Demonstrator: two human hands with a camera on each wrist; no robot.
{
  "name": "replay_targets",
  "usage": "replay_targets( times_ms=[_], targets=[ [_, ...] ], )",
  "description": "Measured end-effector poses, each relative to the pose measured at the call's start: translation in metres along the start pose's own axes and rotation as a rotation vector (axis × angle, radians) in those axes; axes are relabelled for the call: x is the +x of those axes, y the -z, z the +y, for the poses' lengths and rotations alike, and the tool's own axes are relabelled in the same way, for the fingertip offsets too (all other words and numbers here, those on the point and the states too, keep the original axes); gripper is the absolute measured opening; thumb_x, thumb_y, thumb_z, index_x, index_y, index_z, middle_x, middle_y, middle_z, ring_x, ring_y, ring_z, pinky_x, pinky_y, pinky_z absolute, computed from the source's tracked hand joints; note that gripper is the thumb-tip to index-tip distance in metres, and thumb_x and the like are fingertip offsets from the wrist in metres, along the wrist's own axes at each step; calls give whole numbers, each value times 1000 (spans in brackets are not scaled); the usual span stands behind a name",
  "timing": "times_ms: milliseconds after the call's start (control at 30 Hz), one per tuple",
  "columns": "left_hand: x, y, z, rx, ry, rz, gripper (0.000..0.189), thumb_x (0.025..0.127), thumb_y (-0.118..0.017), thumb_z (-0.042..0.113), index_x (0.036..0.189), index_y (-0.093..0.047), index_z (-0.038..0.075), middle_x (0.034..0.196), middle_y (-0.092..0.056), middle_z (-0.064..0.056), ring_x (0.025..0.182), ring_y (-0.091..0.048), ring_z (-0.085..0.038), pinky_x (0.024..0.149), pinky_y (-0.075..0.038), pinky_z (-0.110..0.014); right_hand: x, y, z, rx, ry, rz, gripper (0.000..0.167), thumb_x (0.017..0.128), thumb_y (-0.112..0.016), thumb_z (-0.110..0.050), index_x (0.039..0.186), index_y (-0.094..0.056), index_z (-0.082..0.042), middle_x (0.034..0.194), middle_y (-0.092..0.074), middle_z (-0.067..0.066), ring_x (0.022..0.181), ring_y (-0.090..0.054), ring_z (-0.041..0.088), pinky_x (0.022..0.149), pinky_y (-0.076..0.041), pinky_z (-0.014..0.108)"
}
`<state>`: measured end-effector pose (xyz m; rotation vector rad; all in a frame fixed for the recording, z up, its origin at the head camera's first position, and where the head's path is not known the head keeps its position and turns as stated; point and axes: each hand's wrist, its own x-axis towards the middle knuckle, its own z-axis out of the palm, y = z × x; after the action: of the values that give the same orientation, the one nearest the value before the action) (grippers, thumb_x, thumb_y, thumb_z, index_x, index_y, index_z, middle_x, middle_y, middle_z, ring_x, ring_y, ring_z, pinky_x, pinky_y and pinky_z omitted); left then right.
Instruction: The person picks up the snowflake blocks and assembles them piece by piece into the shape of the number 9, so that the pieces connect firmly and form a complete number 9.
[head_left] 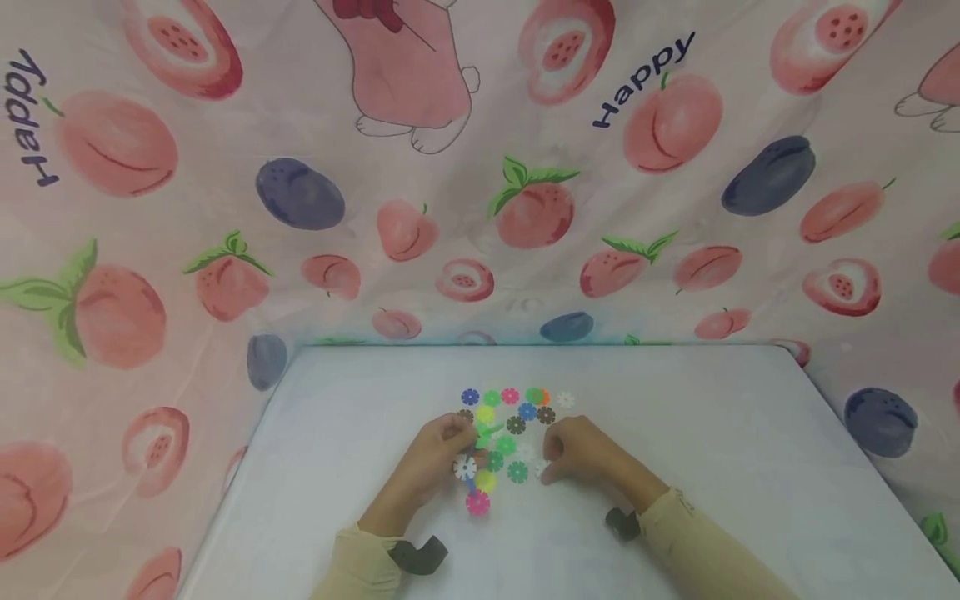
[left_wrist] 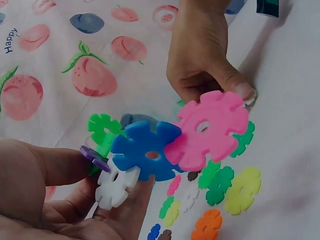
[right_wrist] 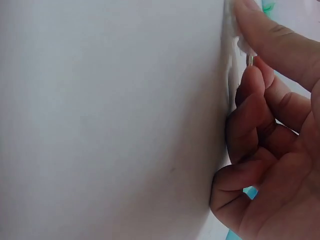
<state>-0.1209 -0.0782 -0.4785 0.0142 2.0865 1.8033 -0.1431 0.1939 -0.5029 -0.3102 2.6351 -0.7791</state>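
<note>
My left hand (head_left: 431, 457) holds a cluster of joined notched plastic discs. In the left wrist view the cluster has a purple disc (left_wrist: 93, 157) by the thumb, green discs (left_wrist: 102, 125), a white disc (left_wrist: 111, 192), a blue disc (left_wrist: 134, 146) and a pink disc (left_wrist: 225, 120) at its outer end. To the right, my right hand (head_left: 583, 450) pinches a white disc (right_wrist: 246, 46) between thumb and index finger, low over the table. Its other fingers are curled, and the hand hides part of that disc.
Loose discs lie on the white table (head_left: 315, 433) between and beyond the hands, among them an orange disc (left_wrist: 206, 225), a yellow disc (left_wrist: 243, 191) and a dark blue disc (head_left: 470, 397). A fruit-printed cloth (head_left: 450, 183) hangs behind the table. Dark straps (head_left: 418, 556) show near both wrists.
</note>
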Motion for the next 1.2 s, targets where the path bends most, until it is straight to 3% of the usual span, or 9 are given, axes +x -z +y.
replay_targets(
  times_ms=[67,200,467,667,900,1033,1200],
  targets=[
    [0,1,-1,12,6,-5,24,101,-61,28,106,-62,4,129,-64,-16,99,-66,-19,73,-51,-28,-1,1,1,25,6,2,27,71,-92,-30,76,-67,-21,75,-62,-5,76,-55,15,69,-49,31],
    [1,3,-4,24,10,-24,25,100,-62,27,103,-66,2,111,-67,-11,89,-64,-14,72,-52,-26,-4,6,1,108,29,-14,23,79,-87,-32,77,-67,-21,75,-63,-4,76,-56,15,70,-49,31],
    [3,3,-6,-4,3,-44,30,99,-64,27,102,-70,-2,97,-70,-8,87,-71,-14,77,-58,-25,-6,18,-15,428,65,-85,21,90,-76,-31,104,-69,-17,91,-70,3,82,-61,22,73,-53,36],
    [5,3,-6,-29,10,-62,28,100,-63,24,105,-68,-3,89,-74,-7,84,-75,-17,78,-60,-28,-9,22,-24,607,61,-51,25,91,-75,-27,106,-71,-7,87,-69,7,77,-56,19,68,-49,31],
    [5,2,-4,-14,-8,-65,27,99,-64,25,106,-68,0,86,-76,-7,83,-73,-17,78,-58,-27,-10,22,-31,641,39,-32,26,90,-77,-28,104,-71,-6,82,-64,12,74,-52,18,67,-46,30],
    [6,1,-3,-5,-11,-69,27,98,-65,26,107,-68,0,86,-76,-8,82,-72,-17,78,-58,-27,-9,21,-33,625,11,-21,27,90,-77,-30,105,-71,-8,88,-68,14,80,-56,21,72,-49,31],
    [6,0,-4,-4,-34,-68,25,97,-65,24,106,-69,1,86,-77,-8,83,-72,-18,83,-57,-28,-11,20,-37,604,12,5,24,90,-77,-30,103,-71,-10,88,-70,8,89,-63,27,80,-55,37]
  ],
)
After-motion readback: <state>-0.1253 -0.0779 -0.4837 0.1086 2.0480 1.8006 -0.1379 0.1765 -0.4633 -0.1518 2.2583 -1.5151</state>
